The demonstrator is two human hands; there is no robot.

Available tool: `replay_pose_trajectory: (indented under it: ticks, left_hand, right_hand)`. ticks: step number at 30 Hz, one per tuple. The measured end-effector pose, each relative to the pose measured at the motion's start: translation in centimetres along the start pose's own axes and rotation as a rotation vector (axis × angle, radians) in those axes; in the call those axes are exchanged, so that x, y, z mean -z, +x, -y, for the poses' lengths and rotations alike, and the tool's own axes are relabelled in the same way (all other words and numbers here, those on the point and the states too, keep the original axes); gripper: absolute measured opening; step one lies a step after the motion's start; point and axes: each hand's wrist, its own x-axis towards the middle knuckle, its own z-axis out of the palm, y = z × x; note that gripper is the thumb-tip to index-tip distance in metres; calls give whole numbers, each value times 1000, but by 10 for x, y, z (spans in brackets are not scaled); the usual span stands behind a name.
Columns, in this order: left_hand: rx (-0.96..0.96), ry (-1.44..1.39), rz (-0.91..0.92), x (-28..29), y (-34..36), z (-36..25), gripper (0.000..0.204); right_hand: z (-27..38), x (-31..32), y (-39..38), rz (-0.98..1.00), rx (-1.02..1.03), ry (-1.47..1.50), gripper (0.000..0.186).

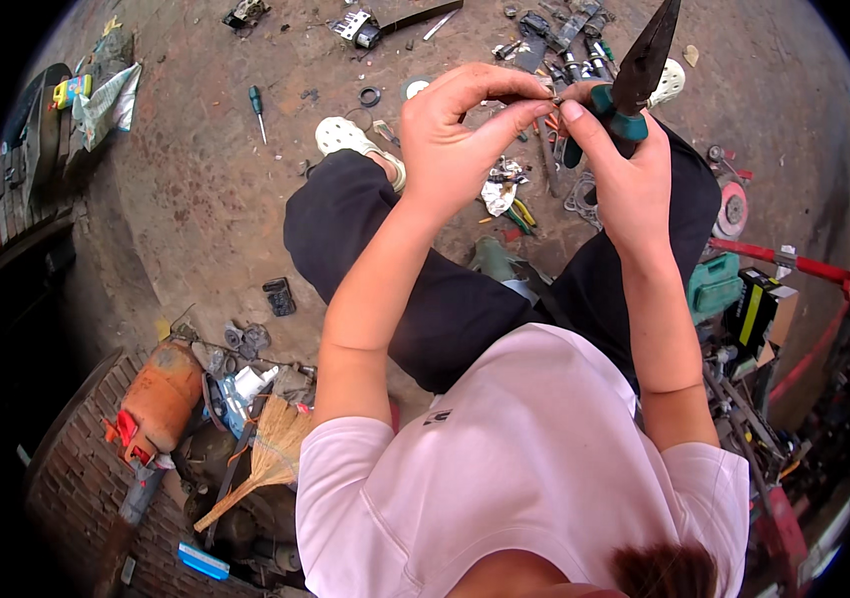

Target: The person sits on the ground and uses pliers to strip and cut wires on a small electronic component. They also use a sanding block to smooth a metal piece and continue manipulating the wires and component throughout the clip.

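Observation:
My right hand [624,164] grips long-nose pliers [644,55] with teal handles, the dark jaws pointing up and away. My left hand [460,125] pinches a small thin part [536,98] between thumb and fingertips, right against the right hand's thumb at the pliers' handles. What the small part is cannot be told. Both hands are raised above my knees, over dark trousers [425,289] and a white clog [345,135].
Loose tools and metal parts [554,45] lie scattered on the dirt floor ahead, with a screwdriver [258,110] to the left. An orange gas cylinder [161,394] and a straw broom [265,453] sit at lower left. A teal case [714,284] and red bars [794,264] stand to the right.

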Motion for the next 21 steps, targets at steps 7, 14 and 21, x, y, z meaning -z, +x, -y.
replay_pose_trajectory:
  ticks: [7,14,21]
  left_hand:
    - [-591,382,-97,-1,4,3,21]
    - [-687,419,-104,-3,1,2,23]
    - [-553,295,-108,-6,0,1,23]
  right_hand:
    - [6,-2,-2,11,78,-41,16]
    - [7,-2,-4,11,139,-17,10]
    - [8,-2,-6,13,108,19,9]
